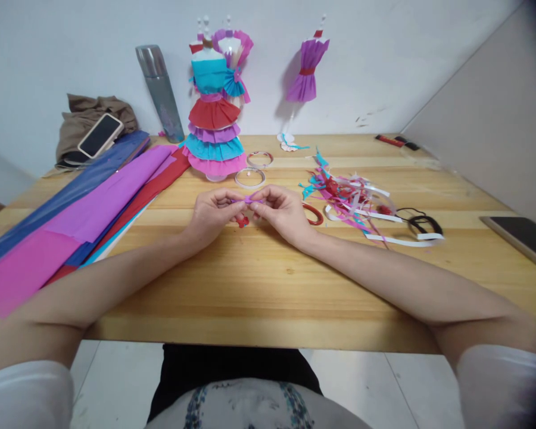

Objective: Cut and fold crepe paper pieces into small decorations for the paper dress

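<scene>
Between my two hands, just above the table, is a small strip of purple crepe paper (249,199). My left hand (215,214) pinches one end of it with thumb and fingers. The other end is pinched by my right hand (282,213). A small red piece (242,221) shows just under my left fingertips; I cannot tell whether it is held or lies on the table. Behind my hands stands a small dress form (212,110) in tiered blue, red, purple and pink paper. Two rings of tape (250,178) lie at its foot.
Folded crepe paper sheets (111,196) cover the left side. A heap of paper scraps (343,193) lies to the right, near a red ring (313,214). A purple-dressed form (307,74), a grey bottle (159,92), a phone (100,136) and a dark tablet-like device (524,238) stand or lie around.
</scene>
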Demonstrator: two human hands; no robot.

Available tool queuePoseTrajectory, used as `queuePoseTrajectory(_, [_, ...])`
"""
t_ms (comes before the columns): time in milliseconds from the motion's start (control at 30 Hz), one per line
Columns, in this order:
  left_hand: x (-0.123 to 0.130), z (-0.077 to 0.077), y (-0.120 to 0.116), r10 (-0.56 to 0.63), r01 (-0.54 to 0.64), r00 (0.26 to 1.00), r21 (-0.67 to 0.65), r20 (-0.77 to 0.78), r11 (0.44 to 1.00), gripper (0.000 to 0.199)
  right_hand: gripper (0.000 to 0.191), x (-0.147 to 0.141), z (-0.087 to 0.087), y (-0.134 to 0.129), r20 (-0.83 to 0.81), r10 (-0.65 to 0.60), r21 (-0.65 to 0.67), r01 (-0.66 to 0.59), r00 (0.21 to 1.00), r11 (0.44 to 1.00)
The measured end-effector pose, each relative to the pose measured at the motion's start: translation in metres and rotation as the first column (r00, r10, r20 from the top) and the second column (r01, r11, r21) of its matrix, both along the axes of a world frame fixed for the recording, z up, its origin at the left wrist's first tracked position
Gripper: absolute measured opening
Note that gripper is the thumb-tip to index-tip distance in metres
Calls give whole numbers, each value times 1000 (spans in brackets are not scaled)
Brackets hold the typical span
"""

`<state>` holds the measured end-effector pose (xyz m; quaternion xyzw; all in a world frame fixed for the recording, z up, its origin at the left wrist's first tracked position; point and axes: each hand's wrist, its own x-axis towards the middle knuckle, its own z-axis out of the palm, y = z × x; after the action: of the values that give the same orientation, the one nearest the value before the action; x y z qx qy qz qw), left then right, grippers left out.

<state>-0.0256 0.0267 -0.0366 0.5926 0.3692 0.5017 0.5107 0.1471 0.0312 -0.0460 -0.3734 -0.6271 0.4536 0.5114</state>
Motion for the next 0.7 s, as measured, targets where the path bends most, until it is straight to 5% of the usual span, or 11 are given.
queuePoseTrajectory(700, [-1,0,1,142,-142,990,-2,25,990,26,25,3,-1,2,-27,-93,5,93,995,996])
